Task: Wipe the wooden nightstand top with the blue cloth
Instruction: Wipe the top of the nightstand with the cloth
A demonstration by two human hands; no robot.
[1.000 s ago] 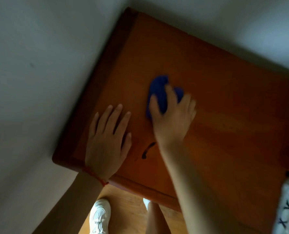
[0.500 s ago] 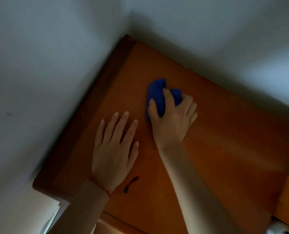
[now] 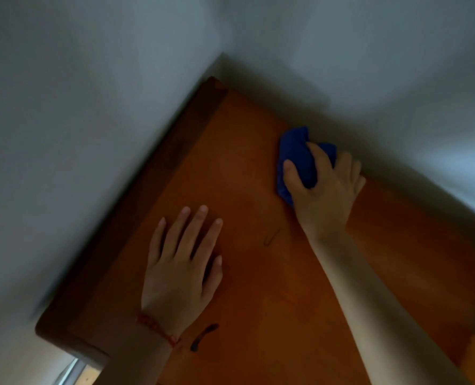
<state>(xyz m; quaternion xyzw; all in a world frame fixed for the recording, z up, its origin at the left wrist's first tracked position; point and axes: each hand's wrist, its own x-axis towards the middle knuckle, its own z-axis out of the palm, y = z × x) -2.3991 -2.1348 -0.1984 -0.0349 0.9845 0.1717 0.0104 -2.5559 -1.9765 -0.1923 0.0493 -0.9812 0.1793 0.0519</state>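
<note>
The wooden nightstand top [image 3: 247,168] fills the middle of the head view, orange-brown and set into a wall corner. A bunched blue cloth [image 3: 296,155] lies on it close to the back wall. My right hand [image 3: 323,187] presses down on the cloth with fingers curled over it, hiding its right half. My left hand [image 3: 182,270] rests flat on the wood near the front, fingers spread, a red string around the wrist.
White walls [image 3: 92,107] meet at the corner behind the nightstand and border its left and back edges. A dark streak [image 3: 204,336] marks the wood beside my left wrist. A fainter mark [image 3: 271,237] lies between my hands.
My right hand has pushed the blue cloth away from me and to the right, up to the back wall. My left hand stays flat on the wood. The view has tilted upward.
</note>
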